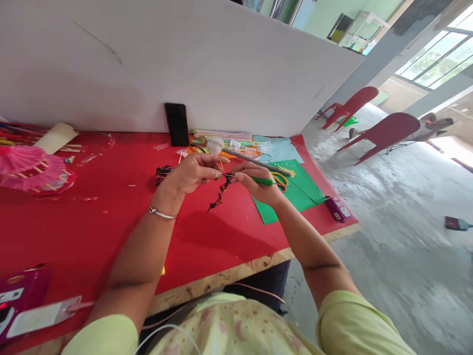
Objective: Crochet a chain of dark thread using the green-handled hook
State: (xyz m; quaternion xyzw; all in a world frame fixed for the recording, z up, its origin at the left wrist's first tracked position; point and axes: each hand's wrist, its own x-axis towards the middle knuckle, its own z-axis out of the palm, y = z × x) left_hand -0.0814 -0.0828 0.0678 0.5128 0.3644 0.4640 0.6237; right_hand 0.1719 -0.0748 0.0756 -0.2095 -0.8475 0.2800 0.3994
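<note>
My right hand [255, 178] is closed round the green handle of a crochet hook [263, 181], its thin shaft pointing left. At the hook's tip hangs a short dark crocheted strip [220, 192] with orange flecks, its lower end dangling above the red table [207, 236]. With thumb and fingers pinched, my left hand [195, 172] holds the top of this strip and a strand of orange yarn [221, 164]. A bundle of dark yarn [162, 172] lies just behind my left wrist. The exact stitch at the hook's tip is too small to make out.
A phone [177, 124] leans against the white partition [221, 69]. Scissors [281, 181] lie on a green sheet [271, 209], near a stick [251, 159]. Pink pleated paper pieces [31, 167] sit at left. Purple devices [337, 209] are at the right edge and lower left. Red chairs [388, 133] stand beyond.
</note>
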